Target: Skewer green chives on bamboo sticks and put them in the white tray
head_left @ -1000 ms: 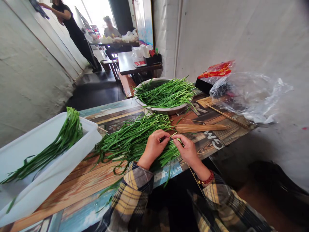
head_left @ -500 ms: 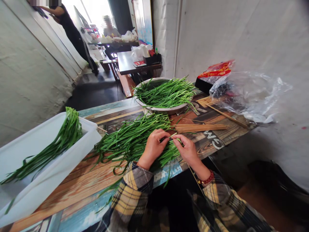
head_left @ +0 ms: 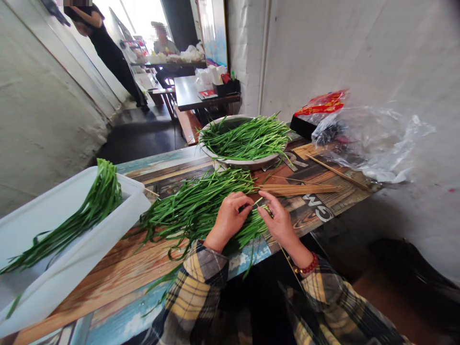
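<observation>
A loose pile of green chive stalks [head_left: 194,206] lies across the wooden table [head_left: 118,268]. My left hand [head_left: 230,218] rests on the pile's right end, fingers pinched on a few stalks. My right hand [head_left: 278,220] is closed beside it, pinching the same stalk ends together with a thin bamboo skewer [head_left: 287,261] that runs back toward my lap. A bundle of bamboo skewers [head_left: 298,189] lies just beyond my hands.
A metal bowl [head_left: 244,162] heaped with chives stands at the back. A white tray [head_left: 53,225] with a chive bunch sits at the left. Clear plastic bags [head_left: 366,141] and a red packet [head_left: 321,103] lie at the right. Two people are far back.
My right hand's fingers have lifted slightly at the stalk ends. The standing person in the background has shifted left. Everything else is as before.
</observation>
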Motion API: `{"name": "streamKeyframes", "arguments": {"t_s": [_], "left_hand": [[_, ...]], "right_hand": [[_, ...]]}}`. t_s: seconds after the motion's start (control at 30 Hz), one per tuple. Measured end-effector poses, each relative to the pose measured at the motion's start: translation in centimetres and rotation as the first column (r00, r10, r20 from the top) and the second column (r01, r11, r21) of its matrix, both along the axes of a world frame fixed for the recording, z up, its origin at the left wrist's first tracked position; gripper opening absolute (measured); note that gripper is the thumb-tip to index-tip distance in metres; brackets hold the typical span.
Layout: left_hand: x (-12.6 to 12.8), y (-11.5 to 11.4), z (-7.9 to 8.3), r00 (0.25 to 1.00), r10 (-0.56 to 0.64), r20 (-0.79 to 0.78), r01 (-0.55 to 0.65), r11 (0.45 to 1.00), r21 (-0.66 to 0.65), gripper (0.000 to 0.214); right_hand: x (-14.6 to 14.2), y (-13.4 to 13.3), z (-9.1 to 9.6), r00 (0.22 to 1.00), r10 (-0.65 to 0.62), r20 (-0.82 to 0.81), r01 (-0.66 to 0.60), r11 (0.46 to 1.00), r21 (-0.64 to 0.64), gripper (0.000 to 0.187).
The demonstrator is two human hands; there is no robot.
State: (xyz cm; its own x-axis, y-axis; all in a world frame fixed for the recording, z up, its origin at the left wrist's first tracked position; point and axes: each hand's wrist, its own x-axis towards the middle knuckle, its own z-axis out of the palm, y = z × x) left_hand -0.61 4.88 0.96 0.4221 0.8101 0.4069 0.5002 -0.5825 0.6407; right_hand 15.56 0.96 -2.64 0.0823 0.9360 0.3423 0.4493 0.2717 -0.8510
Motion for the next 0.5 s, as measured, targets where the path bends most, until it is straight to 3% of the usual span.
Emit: {"name": "streamKeyframes", "arguments": {"t_s": [0.2,0.5], "left_hand": [[0.01,-0.1,0.06,0.999,-0.027,-0.035,0.027,1.0,0.011,0.01],[0.09,-0.33,0.07,1.0,0.001,-0.019,-0.001,1.0,0.0,0.012]], "right_hand": [[-0.02,-0.01,0.0,1.0,-0.005,-0.006,0.005,1.0,0.014,0.027],[-0.2,-0.04,0.29,0.999,-0.012,-0.044,0.013,1.0,0.007,0.021]]}}
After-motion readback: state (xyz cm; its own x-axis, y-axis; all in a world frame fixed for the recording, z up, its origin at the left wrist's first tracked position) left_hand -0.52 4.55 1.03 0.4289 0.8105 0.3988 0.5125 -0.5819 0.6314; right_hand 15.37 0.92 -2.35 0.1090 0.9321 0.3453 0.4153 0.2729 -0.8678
